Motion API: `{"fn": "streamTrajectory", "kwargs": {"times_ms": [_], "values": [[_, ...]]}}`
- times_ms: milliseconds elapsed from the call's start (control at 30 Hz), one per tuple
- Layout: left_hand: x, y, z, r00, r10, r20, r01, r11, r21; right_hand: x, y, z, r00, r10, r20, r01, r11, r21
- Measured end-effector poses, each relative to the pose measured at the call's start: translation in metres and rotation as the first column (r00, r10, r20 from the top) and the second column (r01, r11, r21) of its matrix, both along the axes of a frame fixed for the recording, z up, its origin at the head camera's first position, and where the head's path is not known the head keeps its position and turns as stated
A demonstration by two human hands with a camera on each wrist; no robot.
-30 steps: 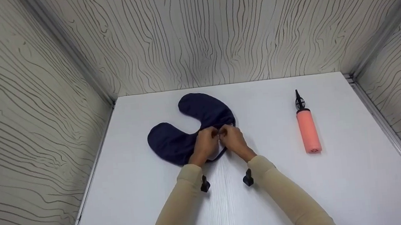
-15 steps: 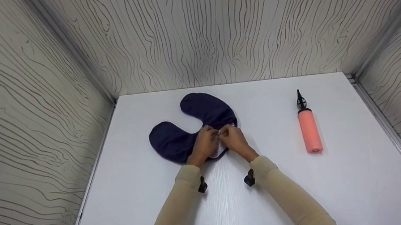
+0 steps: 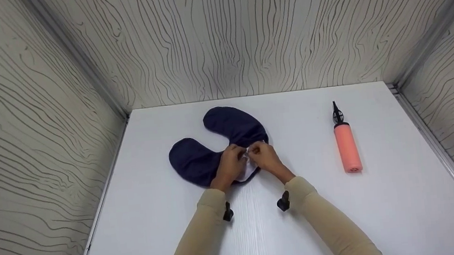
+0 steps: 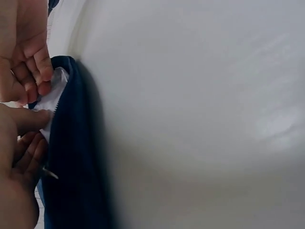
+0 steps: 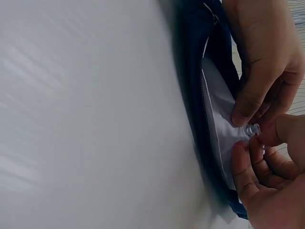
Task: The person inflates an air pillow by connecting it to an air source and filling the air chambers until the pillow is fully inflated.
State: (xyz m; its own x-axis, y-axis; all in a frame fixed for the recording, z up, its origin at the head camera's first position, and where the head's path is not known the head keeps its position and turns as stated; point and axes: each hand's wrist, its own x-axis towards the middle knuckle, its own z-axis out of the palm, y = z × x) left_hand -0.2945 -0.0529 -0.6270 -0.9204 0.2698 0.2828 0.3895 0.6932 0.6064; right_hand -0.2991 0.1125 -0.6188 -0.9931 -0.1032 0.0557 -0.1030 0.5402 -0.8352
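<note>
A navy U-shaped neck pillow (image 3: 230, 123) lies flat on the white table, its zipped opening facing the person. Inside that opening shows a white inner bladder (image 5: 219, 100) with a small clear plastic valve (image 5: 252, 130). My left hand (image 3: 230, 164) pinches the bladder right beside the valve, thumb on top and fingers curled behind. My right hand (image 3: 264, 155) holds the valve between thumb and fingertips. In the left wrist view, the metal zipper pull (image 4: 50, 172) hangs on the cover near my left hand (image 4: 19, 157), while my right hand (image 4: 28, 52) is above it.
A coral hand pump (image 3: 348, 147) with a black nozzle lies on the table (image 3: 402, 202) to the right of the pillow. Wood-grain panels (image 3: 223, 41) stand behind the table and on both sides. Black wrist cameras (image 3: 283, 201) hang under both sleeves.
Both hands stay at the valve, with only small shifts of the fingers. The left fingers have moved slightly and a little more white bladder shows between the hands. Pillow and pump lie as before.
</note>
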Motion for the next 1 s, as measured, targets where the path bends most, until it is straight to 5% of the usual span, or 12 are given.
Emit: {"fn": "streamTrajectory", "kwargs": {"times_ms": [567, 1000], "values": [[0.002, 0.009, -0.01, 0.992, 0.055, -0.111, -0.06, 0.997, -0.043, -0.002, 0.012, 0.0, 0.993, 0.024, 0.113, -0.011, 0.993, -0.117], [0.002, 0.008, -0.009, 0.993, 0.049, -0.105, -0.052, 0.998, -0.021, 0.0, 0.013, -0.007, 0.99, 0.025, 0.137, 0.003, 0.979, -0.204]]}}
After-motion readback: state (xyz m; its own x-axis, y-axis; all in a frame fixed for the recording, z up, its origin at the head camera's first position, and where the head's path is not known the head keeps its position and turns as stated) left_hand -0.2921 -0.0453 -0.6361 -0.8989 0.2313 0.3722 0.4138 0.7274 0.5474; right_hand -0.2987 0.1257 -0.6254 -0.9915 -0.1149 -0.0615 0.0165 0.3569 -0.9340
